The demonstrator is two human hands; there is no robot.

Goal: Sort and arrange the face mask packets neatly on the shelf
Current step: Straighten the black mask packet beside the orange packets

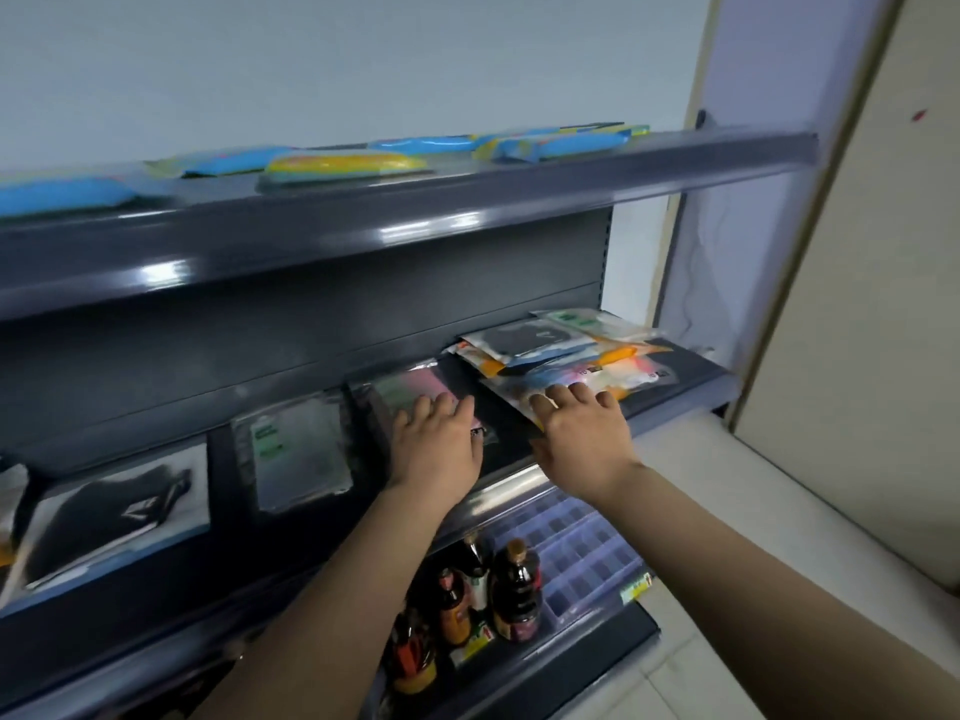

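Face mask packets lie along the dark grey middle shelf (680, 379). My left hand (434, 446) rests flat on a packet with green and pink print (410, 389). Left of it lie a clear packet with a green label (293, 452) and a packet with a black mask (114, 511). My right hand (582, 431) presses with straight fingers on the front edge of a loose pile of mixed packets (566, 356) at the shelf's right end. The pile holds black, orange, pink and green-labelled packets overlapping at angles.
The top shelf (467, 220) carries several blue and yellow packets (343, 166). Below, dark bottles (514, 589) stand beside a clear plastic divider tray (582, 553). A white wall and a door frame (810, 252) close off the right side.
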